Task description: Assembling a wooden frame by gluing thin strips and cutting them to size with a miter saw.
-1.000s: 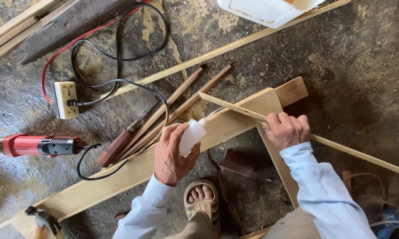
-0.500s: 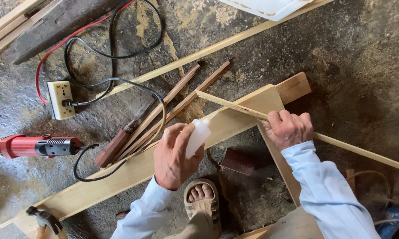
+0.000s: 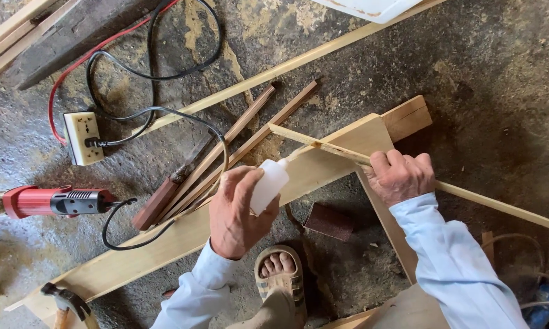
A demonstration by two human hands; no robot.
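The left hand is closed around a small white squeeze bottle, held tilted with its nozzle pointing up and to the right, toward the near end of a thin wooden strip. The bottle's long axis runs from lower left to upper right, and its tip sits just beside the pale wide board that lies under it. The right hand is clamped over the strip, pressing it down where it crosses the board. The strip's long axis runs from upper left to lower right, its left end at about the middle of the view and its right end leaving the frame at the right edge. A yellowish line shows along the strip's top face left of the right hand.

Against the picture half a second ago, the bottle has shifted slightly right along the strip, and the right hand keeps the same grip at the same spot.

All of this lies on a rough grey concrete floor. To the left are a red power tool with a black cord, a cream socket block with red and black cables, and several dark reddish slats. A hammer lies at the near left, and a brown block sits beside a sandalled foot.
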